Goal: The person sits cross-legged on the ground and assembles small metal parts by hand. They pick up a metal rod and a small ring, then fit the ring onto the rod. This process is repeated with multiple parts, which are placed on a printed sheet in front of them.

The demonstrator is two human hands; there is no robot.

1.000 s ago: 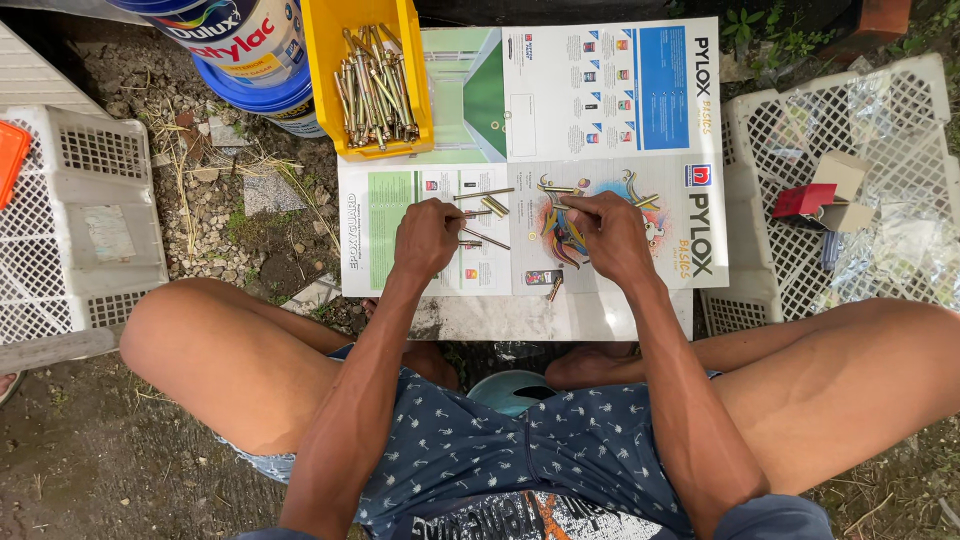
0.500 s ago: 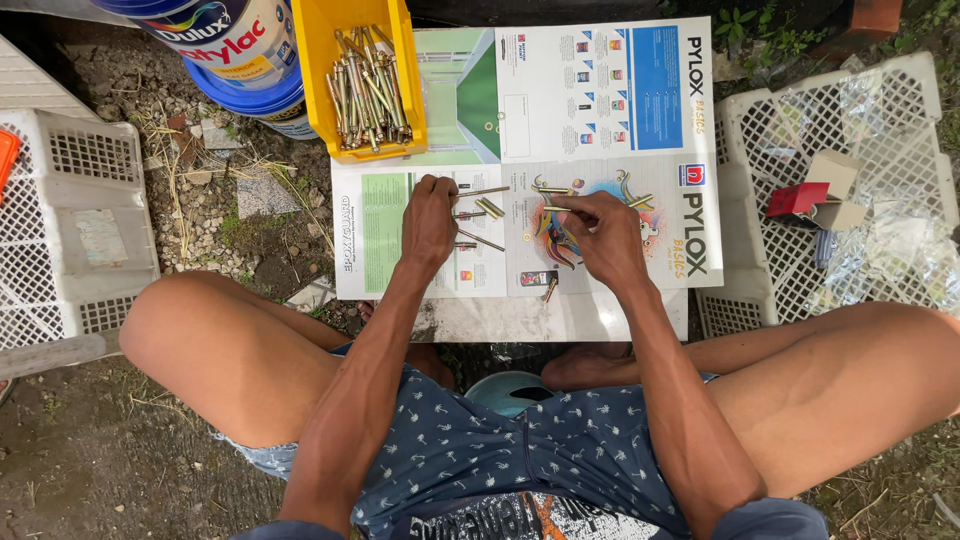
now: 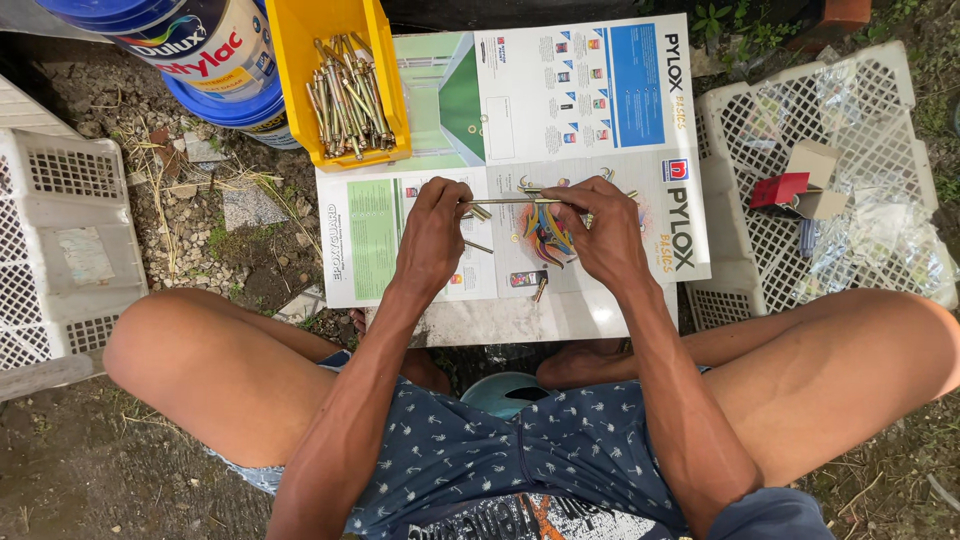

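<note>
A long brass-coloured bolt (image 3: 510,201) is held level between my two hands, above a large printed paper sheet (image 3: 560,100) spread on a low board. My left hand (image 3: 432,232) pinches the bolt's left end. My right hand (image 3: 598,228) grips its right end. Several loose bolts (image 3: 478,245) and small fittings lie on the sheet under and beside my hands. A yellow plastic bin (image 3: 385,75) holding several more long bolts (image 3: 345,95) stands at the sheet's far left corner.
White plastic lattice crates stand at the left (image 3: 60,250) and right (image 3: 800,260); the right one holds a red box (image 3: 780,188), a small cardboard box and clear bags. Paint buckets (image 3: 215,65) stand at the far left. My bare knees flank the board on gravelly ground.
My hands have come together: the left hand rose from the loose bolts and now holds one end of a long bolt, with the right hand on the other end.
</note>
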